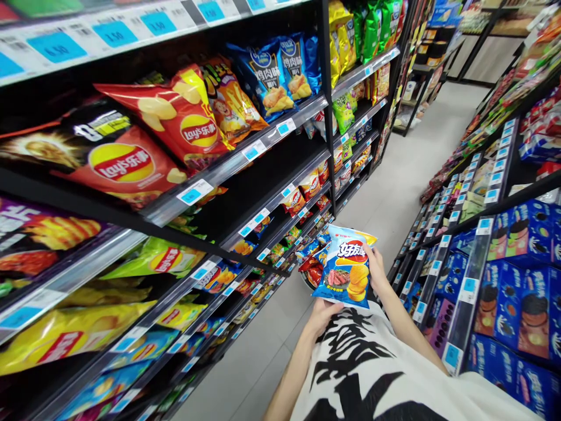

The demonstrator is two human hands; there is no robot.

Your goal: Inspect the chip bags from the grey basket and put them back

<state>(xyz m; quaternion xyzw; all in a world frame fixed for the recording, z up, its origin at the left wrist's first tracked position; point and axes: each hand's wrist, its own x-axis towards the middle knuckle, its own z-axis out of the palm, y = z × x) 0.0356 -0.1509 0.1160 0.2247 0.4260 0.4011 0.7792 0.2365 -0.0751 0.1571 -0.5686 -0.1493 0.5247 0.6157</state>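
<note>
A blue bag of chips (344,266) is held up in front of my torso, its printed front facing me. My left hand (324,316) grips the bag's lower left corner, thumb on the front. At the upper right side my right hand (377,270) is closed on the bag's edge, most of its fingers hidden behind. Just beyond the held bag, partly covered by it, several more snack bags (312,266) lie together in what looks like a dark round-rimmed container near the floor.
Shelves of chip bags line my left, with red Lay's bags (125,164) and blue bags (265,79) on the upper shelf. Blue boxes (512,304) fill the right-hand shelving. Between them runs a grey tiled aisle floor (385,152). A black display stand (423,88) is farther off.
</note>
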